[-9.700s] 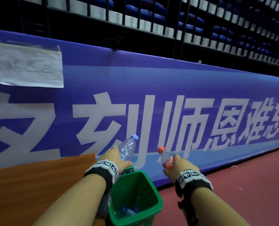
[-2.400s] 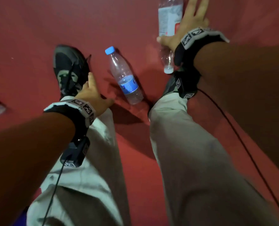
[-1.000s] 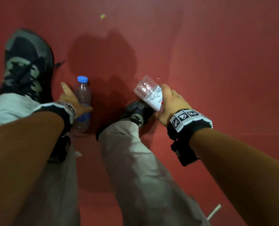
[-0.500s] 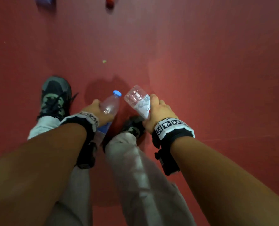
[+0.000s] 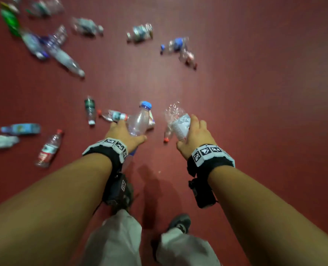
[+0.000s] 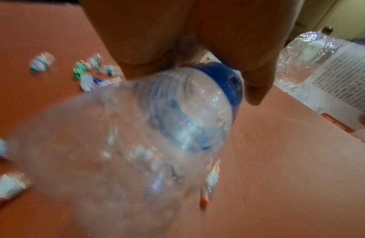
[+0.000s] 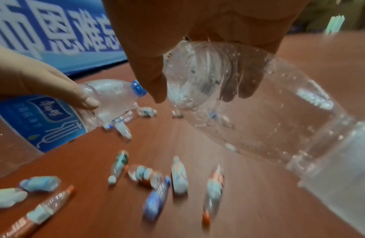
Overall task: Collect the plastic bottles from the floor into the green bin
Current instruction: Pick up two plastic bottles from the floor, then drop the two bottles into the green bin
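My left hand (image 5: 125,134) grips a clear bottle with a blue cap and blue label (image 5: 140,120), held above the red floor; the left wrist view shows the blue-capped bottle (image 6: 136,145) close up and blurred. My right hand (image 5: 193,134) grips a crumpled clear bottle with a white label (image 5: 177,120), its base pointing away from me; the same crumpled bottle (image 7: 248,112) fills the right wrist view. Both hands are raised side by side in front of me. The green bin is not in view.
Several plastic bottles lie scattered on the red floor (image 5: 255,93): a red-capped one (image 5: 48,149) at left, a green-labelled one (image 5: 90,110) ahead, a cluster (image 5: 50,47) at far left, others (image 5: 178,47) further ahead. A blue banner (image 7: 55,32) borders the floor.
Both hands have lifted higher with their bottles. The head view has swung up from my feet to the floor ahead, bringing the scattered bottles into sight.
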Tool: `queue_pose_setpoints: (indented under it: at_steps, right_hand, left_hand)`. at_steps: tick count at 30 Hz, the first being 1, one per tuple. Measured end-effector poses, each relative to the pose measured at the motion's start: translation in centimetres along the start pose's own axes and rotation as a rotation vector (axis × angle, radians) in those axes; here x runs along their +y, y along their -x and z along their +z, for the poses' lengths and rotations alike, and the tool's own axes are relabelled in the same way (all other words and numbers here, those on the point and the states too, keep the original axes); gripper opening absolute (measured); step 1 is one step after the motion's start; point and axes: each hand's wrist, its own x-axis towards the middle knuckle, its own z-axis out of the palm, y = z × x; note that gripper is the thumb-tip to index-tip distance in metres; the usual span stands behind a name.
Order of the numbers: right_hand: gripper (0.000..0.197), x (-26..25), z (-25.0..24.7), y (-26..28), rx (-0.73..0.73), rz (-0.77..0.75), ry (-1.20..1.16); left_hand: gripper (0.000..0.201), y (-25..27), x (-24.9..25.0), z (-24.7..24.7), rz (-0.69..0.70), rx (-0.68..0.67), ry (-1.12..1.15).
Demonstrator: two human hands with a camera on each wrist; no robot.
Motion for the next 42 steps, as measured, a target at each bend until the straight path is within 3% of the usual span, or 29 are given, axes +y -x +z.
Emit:
queue_pose_setpoints:
  at_steps: [7, 13, 14, 20, 25, 32, 42]
  right_hand:
    - [0.080, -24.3, -21.8, 4.3, 0.296, -0.345, -0.052]
    - [0.091, -38.2, -32.2, 8.0, 0.397, -0.645, 0.028]
    - [0.092, -39.0, -32.5, 8.0, 0.393, -0.658, 0.045]
    - [0.093, -50.8, -38.4, 10.4, 0.431, -0.945, 0.066]
    - [0.093, -57.3, -38.3, 12.4, 0.410, -1.105, 0.090]
    - [0.096, -65.7, -37.0, 14.7, 0.355, -1.224, 0.098]
    - [0.090, -80.2, -34.5, 17.5, 0.350, -1.271, 0.017]
  left_hand:
    - [0.073, 8.5, 4.0, -31.8, 0.139, 0.423, 0.113]
    - [0.077, 16.6, 5.8, -48.4, 0.161, 0.714, 0.123]
    - [0.076, 17.0, 5.6, -49.1, 0.142, 0.719, 0.104]
    - [0.073, 23.7, 2.5, -59.5, -0.012, 1.049, 0.138]
    - [0.070, 28.9, -1.9, -63.4, -0.187, 1.213, 0.158]
    - [0.063, 32.1, -8.2, -66.5, -0.346, 1.335, 0.201]
    - [0.059, 32.8, -16.8, -76.4, -0.330, 1.365, 0.211]
